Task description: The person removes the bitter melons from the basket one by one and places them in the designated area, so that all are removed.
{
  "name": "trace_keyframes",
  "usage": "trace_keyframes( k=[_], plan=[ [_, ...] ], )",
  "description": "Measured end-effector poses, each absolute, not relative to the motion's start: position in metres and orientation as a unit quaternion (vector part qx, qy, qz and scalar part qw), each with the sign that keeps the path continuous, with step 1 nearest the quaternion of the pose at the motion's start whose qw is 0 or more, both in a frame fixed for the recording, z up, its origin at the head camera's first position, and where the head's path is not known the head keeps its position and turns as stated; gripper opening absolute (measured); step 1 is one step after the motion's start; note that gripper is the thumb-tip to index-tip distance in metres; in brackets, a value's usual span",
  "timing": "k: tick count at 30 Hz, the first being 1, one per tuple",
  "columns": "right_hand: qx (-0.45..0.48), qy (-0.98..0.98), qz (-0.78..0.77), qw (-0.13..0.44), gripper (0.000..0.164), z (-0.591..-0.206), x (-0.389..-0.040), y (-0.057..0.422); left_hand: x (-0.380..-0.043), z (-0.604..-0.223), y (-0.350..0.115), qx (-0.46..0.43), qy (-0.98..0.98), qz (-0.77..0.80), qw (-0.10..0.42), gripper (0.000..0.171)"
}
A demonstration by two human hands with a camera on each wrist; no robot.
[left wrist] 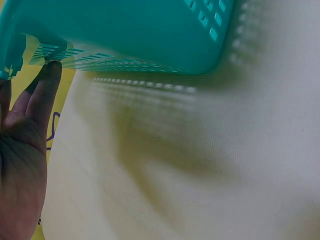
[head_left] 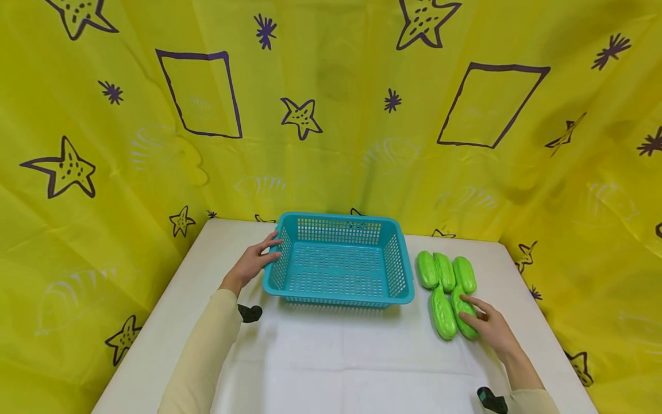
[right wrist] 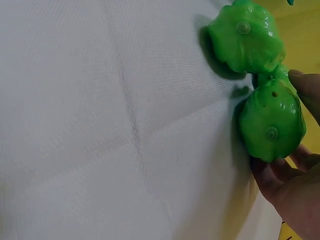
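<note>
A teal plastic basket [head_left: 336, 301] with perforated walls stands upright on the white-covered table, its inside bare. My left hand [head_left: 254, 261] holds its left rim; in the left wrist view, fingertips [left wrist: 50, 72] touch the outer side under the rim. Several shiny green bitter melons lie grouped right of the basket. My right hand [head_left: 491, 329] grips the near right melon [head_left: 460, 305], with thumb on one side and fingers on the other around this lobed melon [right wrist: 272, 125]. Beside it lies another melon [head_left: 442, 315], apart from the hand. Three more [head_left: 426, 269] lie behind these two.
The white tablecloth [head_left: 331, 368] covers the table. A yellow curtain [head_left: 341, 167] with drawn stars and frames hangs close behind the basket and along both sides. Dark straps or mounts [head_left: 250, 313] show at both wrists.
</note>
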State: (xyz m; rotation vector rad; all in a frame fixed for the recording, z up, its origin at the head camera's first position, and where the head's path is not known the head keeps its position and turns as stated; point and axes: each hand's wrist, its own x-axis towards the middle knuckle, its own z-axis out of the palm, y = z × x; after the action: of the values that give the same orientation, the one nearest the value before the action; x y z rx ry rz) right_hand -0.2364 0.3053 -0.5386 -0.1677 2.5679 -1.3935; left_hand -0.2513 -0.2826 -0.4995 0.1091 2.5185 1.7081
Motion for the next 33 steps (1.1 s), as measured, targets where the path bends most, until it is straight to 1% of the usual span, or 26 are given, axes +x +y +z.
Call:
trace_keyframes(
  k=[7, 13, 23, 25, 30, 33],
  plan=[
    [-0.062, 0.874, -0.474, 0.088, 0.062, -0.536, -0.236, 0.308, -0.253, -0.501, -0.283, 0.026, 0.825, 0.562, 0.049, 0.054],
    [-0.055, 0.883, -0.459, 0.08, 0.062, -0.532, -0.235, 0.31, -0.254, -0.501, -0.284, 0.035, 0.824, 0.563, 0.048, 0.054],
    [-0.068, 0.895, -0.44, 0.0, 0.056, -0.52, -0.234, 0.308, -0.256, -0.505, -0.283, 0.035, 0.823, 0.565, 0.049, 0.054],
    [-0.072, 0.897, -0.436, -0.012, 0.055, -0.517, -0.235, 0.305, -0.252, -0.496, -0.28, 0.036, 0.821, 0.567, 0.052, 0.053],
    [-0.092, 0.897, -0.431, -0.023, 0.055, -0.508, -0.238, 0.292, -0.252, -0.495, -0.281, 0.037, 0.823, 0.565, 0.054, 0.053],
    [-0.122, 0.898, -0.421, -0.028, 0.053, -0.506, -0.24, 0.281, -0.254, -0.504, -0.286, 0.041, 0.83, 0.555, 0.043, 0.054]
  ],
)
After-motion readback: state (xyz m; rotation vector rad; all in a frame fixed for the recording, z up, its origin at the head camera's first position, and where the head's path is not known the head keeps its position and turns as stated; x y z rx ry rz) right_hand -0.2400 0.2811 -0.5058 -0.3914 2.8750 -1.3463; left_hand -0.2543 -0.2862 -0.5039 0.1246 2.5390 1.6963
